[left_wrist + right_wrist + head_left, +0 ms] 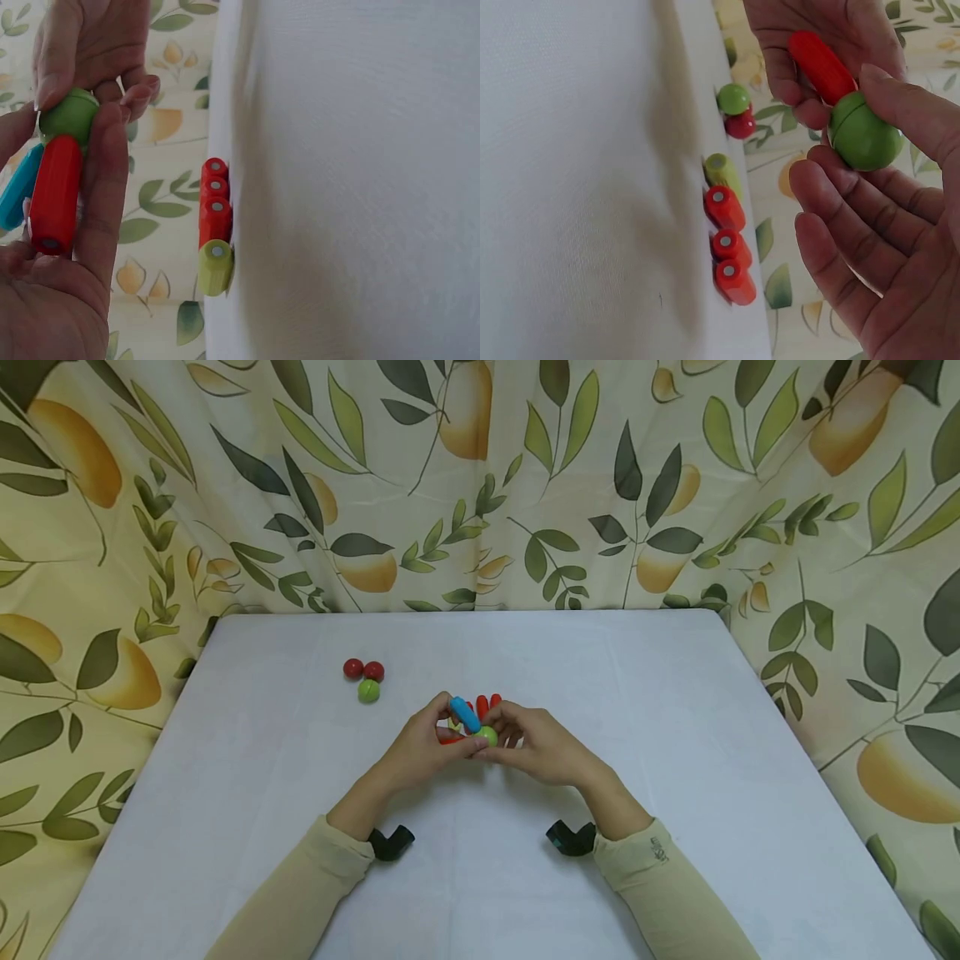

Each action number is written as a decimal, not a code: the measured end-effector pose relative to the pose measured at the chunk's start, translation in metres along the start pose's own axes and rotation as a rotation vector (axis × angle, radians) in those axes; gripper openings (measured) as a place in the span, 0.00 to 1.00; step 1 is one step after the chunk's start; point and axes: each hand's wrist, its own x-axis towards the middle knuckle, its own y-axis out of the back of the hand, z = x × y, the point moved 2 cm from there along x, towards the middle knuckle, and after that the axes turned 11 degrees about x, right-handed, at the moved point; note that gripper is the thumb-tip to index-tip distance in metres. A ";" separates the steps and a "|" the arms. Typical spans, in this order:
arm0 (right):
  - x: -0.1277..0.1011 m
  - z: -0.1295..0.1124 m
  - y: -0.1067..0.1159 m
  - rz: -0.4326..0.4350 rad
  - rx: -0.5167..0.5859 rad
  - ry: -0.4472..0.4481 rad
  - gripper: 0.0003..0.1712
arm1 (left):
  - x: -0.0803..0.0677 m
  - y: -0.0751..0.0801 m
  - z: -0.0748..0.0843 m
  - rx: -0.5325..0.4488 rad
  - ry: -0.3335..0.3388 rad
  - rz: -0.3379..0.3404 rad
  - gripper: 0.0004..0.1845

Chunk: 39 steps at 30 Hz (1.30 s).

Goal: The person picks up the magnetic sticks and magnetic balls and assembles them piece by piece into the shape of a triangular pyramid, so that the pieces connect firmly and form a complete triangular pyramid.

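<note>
On the white-clothed table [675, 760], both hands met at mid-table, just above the cloth. Left hand [420, 747] gripped a red rod [54, 191] and blue rod [465, 714], fingers curled round them. Right hand [536, 745] pinched the green ball [864, 135] at the red rod's end, thumb over fingertips. Judged: seating the ball calls for rod and ball kept in line, light pressure. Spare rods [214, 221] lay in a row just behind; three loose balls [364, 677] sat well apart, to the left.

The blue rod [19, 187] is cut off by the left-wrist view's edge.
</note>
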 end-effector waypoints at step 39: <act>-0.012 -0.002 0.035 0.150 -0.036 -0.104 0.20 | -0.008 0.103 -0.041 0.398 0.117 0.428 0.16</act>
